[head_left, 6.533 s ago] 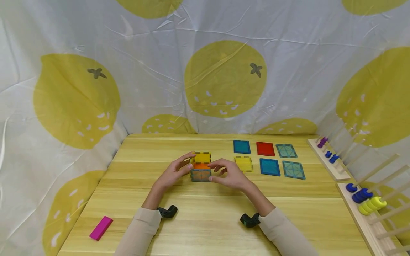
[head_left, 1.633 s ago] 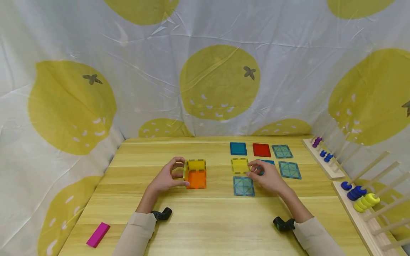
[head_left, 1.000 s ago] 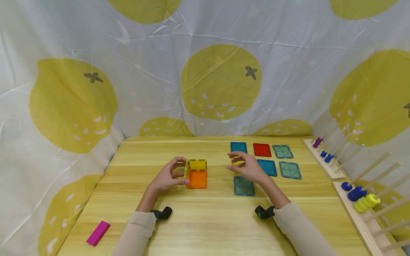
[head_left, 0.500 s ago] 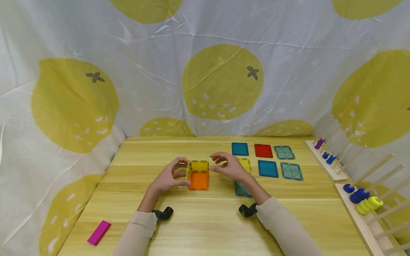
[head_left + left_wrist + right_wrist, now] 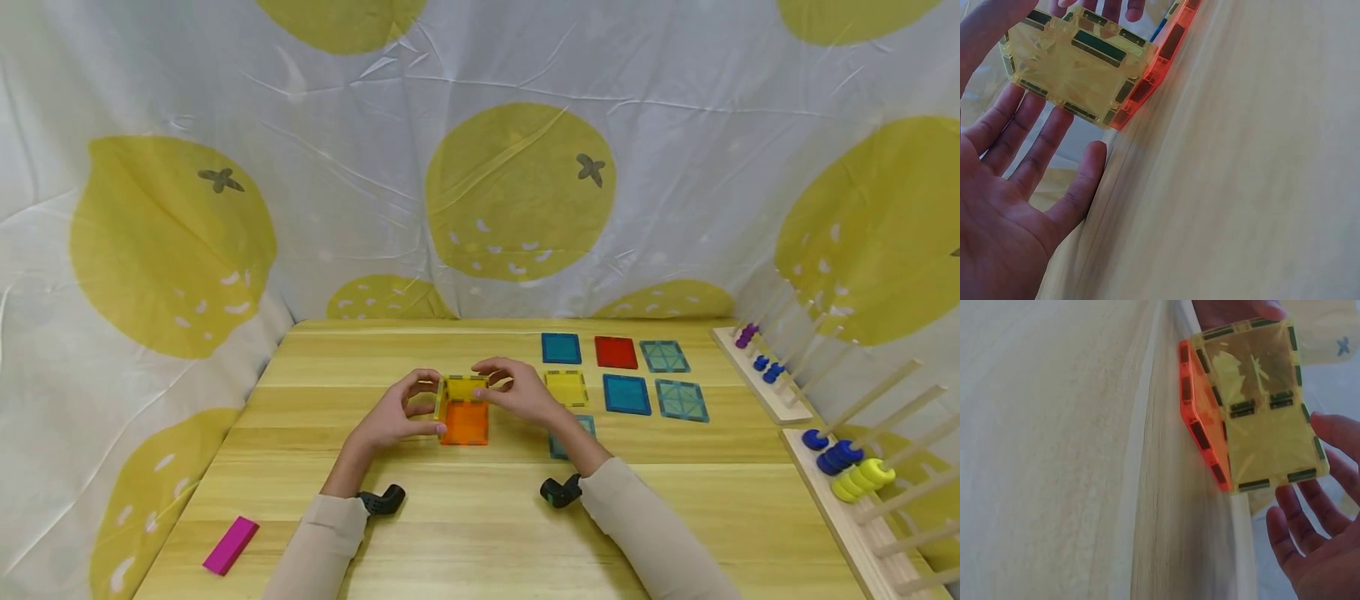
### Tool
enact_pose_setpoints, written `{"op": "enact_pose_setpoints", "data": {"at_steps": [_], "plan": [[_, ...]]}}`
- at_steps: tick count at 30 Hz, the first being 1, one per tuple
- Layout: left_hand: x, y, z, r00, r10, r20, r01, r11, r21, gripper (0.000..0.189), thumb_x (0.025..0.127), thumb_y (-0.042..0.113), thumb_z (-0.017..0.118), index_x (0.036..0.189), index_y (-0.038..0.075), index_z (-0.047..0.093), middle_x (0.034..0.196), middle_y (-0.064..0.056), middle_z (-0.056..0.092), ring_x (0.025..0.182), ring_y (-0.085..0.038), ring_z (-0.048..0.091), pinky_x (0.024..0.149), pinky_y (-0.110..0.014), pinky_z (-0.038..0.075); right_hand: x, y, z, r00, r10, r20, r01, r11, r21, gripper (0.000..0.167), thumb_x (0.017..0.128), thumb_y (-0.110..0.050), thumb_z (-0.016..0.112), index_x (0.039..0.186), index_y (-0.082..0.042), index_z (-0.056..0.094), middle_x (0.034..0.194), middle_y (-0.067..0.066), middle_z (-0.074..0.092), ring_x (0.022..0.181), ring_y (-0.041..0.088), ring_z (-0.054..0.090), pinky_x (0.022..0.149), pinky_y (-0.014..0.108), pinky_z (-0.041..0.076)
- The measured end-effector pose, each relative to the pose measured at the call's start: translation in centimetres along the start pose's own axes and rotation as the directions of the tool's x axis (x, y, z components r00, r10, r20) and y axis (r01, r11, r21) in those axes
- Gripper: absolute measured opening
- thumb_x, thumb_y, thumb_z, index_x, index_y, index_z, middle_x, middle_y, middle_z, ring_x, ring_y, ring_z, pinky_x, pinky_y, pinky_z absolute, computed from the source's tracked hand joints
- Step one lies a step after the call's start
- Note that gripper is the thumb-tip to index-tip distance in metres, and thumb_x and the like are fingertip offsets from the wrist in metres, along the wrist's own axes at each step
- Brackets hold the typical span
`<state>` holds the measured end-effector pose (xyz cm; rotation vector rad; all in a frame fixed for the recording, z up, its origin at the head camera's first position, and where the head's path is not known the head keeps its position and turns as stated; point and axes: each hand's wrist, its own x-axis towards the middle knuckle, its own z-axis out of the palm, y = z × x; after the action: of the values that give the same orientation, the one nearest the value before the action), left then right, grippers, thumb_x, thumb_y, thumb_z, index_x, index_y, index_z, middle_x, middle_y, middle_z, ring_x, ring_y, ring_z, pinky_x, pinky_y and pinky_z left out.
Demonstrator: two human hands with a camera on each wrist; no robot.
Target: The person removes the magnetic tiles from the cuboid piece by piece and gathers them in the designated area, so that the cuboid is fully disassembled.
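Note:
An orange magnetic tile [image 5: 467,425] lies flat on the wooden table, with one yellow magnetic tile [image 5: 440,402] upright along its left side and another yellow magnetic tile [image 5: 462,387] upright along its back. My left hand [image 5: 388,414] holds the left yellow tile by its edges, thumb on one edge and fingertips on the opposite one, as the left wrist view [image 5: 1054,75] shows. At the back tile's right end, my right hand [image 5: 520,393] pinches its edge between thumb and fingers. The right wrist view shows both yellow tiles meeting at a corner.
Right of the hands lie flat tiles: blue [image 5: 561,348], red [image 5: 616,352], yellow [image 5: 566,388] and several pale blue ones [image 5: 682,401]. The right forearm partly covers one pale blue tile [image 5: 587,424]. Bead peg boards [image 5: 847,500] line the right edge; a magenta block [image 5: 231,546] lies front left.
The pale blue tile earlier standing at the structure's front now lies flat to the right. My right hand has moved left from the flat yellow tile to the back upright tile; my left stays put.

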<state>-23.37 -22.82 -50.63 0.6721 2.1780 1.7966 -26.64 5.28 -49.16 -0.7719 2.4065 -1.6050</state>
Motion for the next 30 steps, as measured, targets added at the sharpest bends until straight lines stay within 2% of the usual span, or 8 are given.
{"op": "enact_pose_setpoints", "data": {"at_steps": [7,14,24,30], "plan": [[0.1,-0.1,0.0,1.000,-0.006,0.003,0.006,1.000,-0.008,0.070,0.083,0.005,0.087,0.140,0.012,0.047,0.144,-0.018,0.049,0.134,-0.042,0.052,0.104,-0.045,0.055,0.2,-0.3,0.7,1.000,0.024,0.000,-0.024,1.000,-0.010,0.038,0.096,-0.030,0.076,0.132,-0.020,0.069,0.133,0.002,0.068,0.107,0.021,0.062,0.092,0.036,0.057],[0.1,-0.2,0.0,1.000,0.005,0.017,-0.004,1.000,-0.022,0.071,0.083,0.006,0.086,0.141,0.011,0.045,0.143,-0.023,0.048,0.131,-0.049,0.054,0.102,-0.046,0.056,0.7,-0.7,1.4,1.000,0.000,-0.020,0.000,1.000,-0.024,0.035,0.097,-0.030,0.074,0.131,-0.019,0.071,0.130,0.001,0.070,0.109,0.021,0.063,0.094,0.039,0.055],[0.0,-0.4,-0.1,1.000,-0.007,0.027,0.008,1.000,-0.029,0.071,0.084,0.006,0.085,0.141,0.013,0.044,0.144,-0.023,0.047,0.128,-0.049,0.058,0.099,-0.045,0.058,1.6,-0.4,2.3,0.999,0.005,-0.037,-0.008,0.998,-0.058,0.028,0.099,-0.032,0.071,0.126,-0.023,0.075,0.126,-0.002,0.070,0.115,0.019,0.064,0.089,0.033,0.056],[0.1,-0.3,0.0,1.000,-0.011,0.023,0.011,1.000,-0.001,0.072,0.085,0.009,0.086,0.142,0.014,0.043,0.146,-0.023,0.046,0.131,-0.048,0.056,0.100,-0.042,0.057,1.9,-0.8,2.4,0.999,0.006,-0.034,-0.010,0.995,-0.099,0.026,0.100,-0.029,0.070,0.125,-0.023,0.075,0.122,-0.002,0.070,0.116,0.021,0.064,0.092,0.036,0.056]]}}
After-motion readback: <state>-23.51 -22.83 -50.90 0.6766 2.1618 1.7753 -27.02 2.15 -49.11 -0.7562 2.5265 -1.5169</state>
